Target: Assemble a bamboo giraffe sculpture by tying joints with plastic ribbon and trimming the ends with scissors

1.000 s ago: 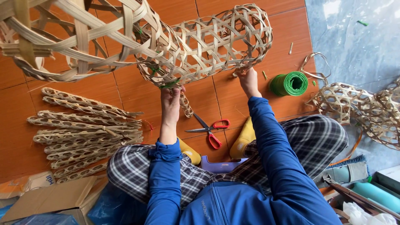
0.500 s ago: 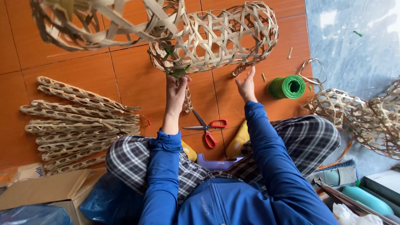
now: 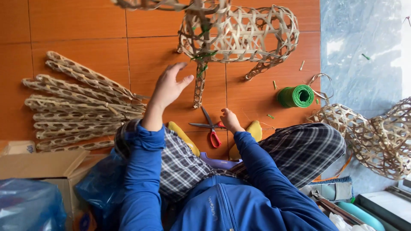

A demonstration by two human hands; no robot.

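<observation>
On the orange tiled floor [image 3: 85,30], woven bamboo strips [image 3: 81,107] lie fanned at the left, beside the left hand [image 3: 169,87], which hangs open and empty just short of the bamboo lattice frame [image 3: 239,34]. Further right, the right hand [image 3: 230,120] rests loosely curled at the red-handled scissors [image 3: 210,128], though whether its grip has closed on them cannot be told. To cut cleanly, it should seat the handles fully while the left hand steadies a frame leg near the green ties; the green twine spool [image 3: 296,96] lies at the right.
</observation>
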